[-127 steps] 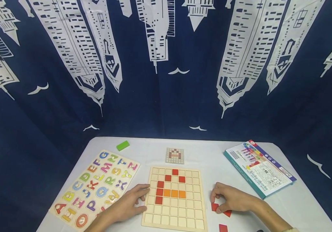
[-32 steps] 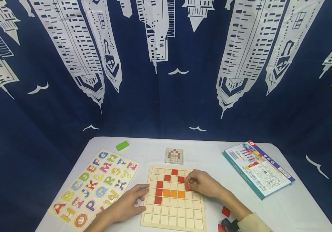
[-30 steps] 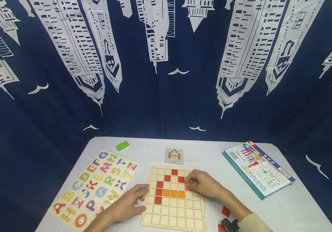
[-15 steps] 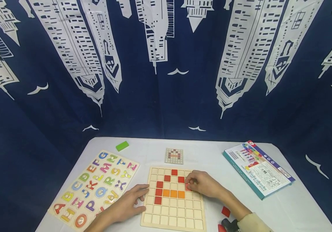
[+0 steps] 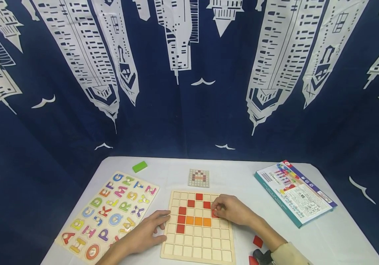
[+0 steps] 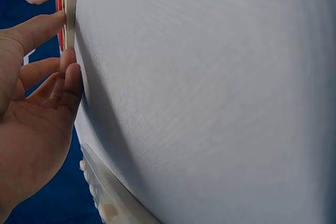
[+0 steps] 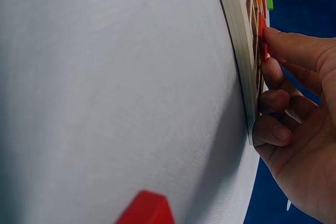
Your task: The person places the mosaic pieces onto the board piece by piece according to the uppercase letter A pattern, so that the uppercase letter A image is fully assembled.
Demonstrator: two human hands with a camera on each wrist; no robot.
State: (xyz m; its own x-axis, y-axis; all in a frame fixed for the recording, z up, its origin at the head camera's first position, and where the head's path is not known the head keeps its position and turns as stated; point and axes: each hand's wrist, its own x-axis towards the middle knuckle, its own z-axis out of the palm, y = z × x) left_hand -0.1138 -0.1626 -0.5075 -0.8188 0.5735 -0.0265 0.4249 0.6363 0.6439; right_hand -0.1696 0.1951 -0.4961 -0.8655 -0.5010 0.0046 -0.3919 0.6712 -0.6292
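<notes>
A wooden grid board lies on the table. Red tiles and a row of orange tiles fill some of its cells. Over the board's right part, my right hand pinches a red tile between thumb and fingers, the tile right at a cell above the row's right end. The other fingers of that hand curl by the board's edge in the right wrist view. At the board's left side my left hand touches the edge with thumb and fingertips, its fingers relaxed.
Loose red tiles lie by my right forearm. A small pattern card sits behind the board, a green block at the back left. An alphabet puzzle lies left, a teal-edged box right.
From the loose red tiles right of the board, my right hand has moved left and away onto the board with one tile. Over the last second both hands have stayed still.
</notes>
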